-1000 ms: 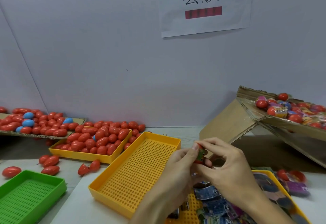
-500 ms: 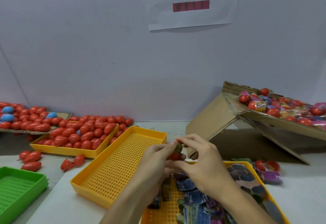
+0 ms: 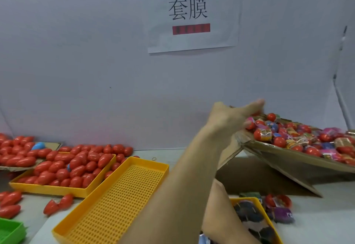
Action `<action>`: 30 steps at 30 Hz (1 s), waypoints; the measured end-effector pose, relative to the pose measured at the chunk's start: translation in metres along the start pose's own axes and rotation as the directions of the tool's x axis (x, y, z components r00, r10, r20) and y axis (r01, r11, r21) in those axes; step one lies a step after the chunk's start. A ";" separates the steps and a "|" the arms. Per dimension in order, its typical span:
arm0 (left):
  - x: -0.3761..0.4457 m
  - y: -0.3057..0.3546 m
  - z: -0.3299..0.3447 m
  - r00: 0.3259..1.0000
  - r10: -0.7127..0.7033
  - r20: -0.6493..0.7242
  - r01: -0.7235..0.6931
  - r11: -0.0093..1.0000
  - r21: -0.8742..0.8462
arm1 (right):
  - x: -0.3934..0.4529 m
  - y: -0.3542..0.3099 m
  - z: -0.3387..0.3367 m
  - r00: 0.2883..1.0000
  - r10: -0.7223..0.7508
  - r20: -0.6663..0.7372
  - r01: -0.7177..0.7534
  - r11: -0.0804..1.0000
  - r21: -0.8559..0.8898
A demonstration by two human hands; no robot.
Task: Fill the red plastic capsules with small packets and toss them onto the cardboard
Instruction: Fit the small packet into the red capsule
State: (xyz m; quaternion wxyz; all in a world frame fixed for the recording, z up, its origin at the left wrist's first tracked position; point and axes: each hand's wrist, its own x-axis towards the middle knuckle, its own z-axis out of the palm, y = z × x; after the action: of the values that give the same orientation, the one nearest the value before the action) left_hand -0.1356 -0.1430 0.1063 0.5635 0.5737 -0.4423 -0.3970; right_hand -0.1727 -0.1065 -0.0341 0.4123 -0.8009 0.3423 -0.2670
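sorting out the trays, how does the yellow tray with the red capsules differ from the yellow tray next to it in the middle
The left yellow tray is heaped with red capsules; the middle yellow tray holds nothing visible, so its perforated floor shows. The left tray lies farther back and left; the middle tray runs toward the camera, and a forearm crosses its near right edge. Both are yellow, shallow and rectangular, and they touch at one corner.

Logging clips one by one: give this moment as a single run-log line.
phase: toss | left hand: stretched to cardboard edge, grip unclear | right hand: hidden, forearm over packet tray | capsule: red glimpse at fingertips | middle tray: bare
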 end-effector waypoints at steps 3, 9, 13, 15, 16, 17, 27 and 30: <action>0.006 -0.030 -0.002 0.975 0.112 -0.192 -0.071 0.975 0.209 | -0.003 0.004 -0.005 1.000 0.000 -0.030 0.000 1.000 0.024; -0.002 -0.113 -0.129 0.852 0.340 -0.399 0.040 0.716 0.697 | -0.003 0.004 0.002 0.986 -0.167 0.008 0.167 0.978 -0.126; -0.004 -0.142 -0.220 0.843 0.274 -0.463 0.251 0.561 0.789 | -0.002 0.009 0.006 0.974 -0.228 0.013 0.227 0.963 -0.144; 0.004 -0.143 -0.250 0.846 0.266 -0.462 0.287 0.502 0.816 | 0.000 0.010 0.008 0.975 -0.223 0.023 0.223 0.962 -0.156; 0.010 -0.142 -0.260 0.856 0.256 -0.449 0.293 0.476 0.829 | 0.000 0.010 0.008 0.973 -0.229 0.028 0.231 0.959 -0.162; 0.018 -0.141 -0.266 0.870 0.238 -0.432 0.294 0.453 0.842 | 0.001 0.009 0.008 0.972 -0.232 0.029 0.234 0.957 -0.169; 0.088 -0.149 -0.255 0.879 -0.169 -0.445 0.464 0.100 0.880 | 0.007 0.014 0.011 0.964 -0.264 0.035 0.265 0.943 -0.200; 0.085 -0.148 -0.253 0.880 -0.122 -0.458 0.473 0.147 0.869 | 0.005 0.015 0.011 0.964 -0.265 0.027 0.265 0.946 -0.184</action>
State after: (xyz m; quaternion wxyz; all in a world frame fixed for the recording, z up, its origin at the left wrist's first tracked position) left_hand 0.1395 -0.1536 -0.0248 0.0458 0.9216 -0.3820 -0.0523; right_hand -0.1667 -0.1114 -0.0513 0.2964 -0.8750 0.2545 -0.2859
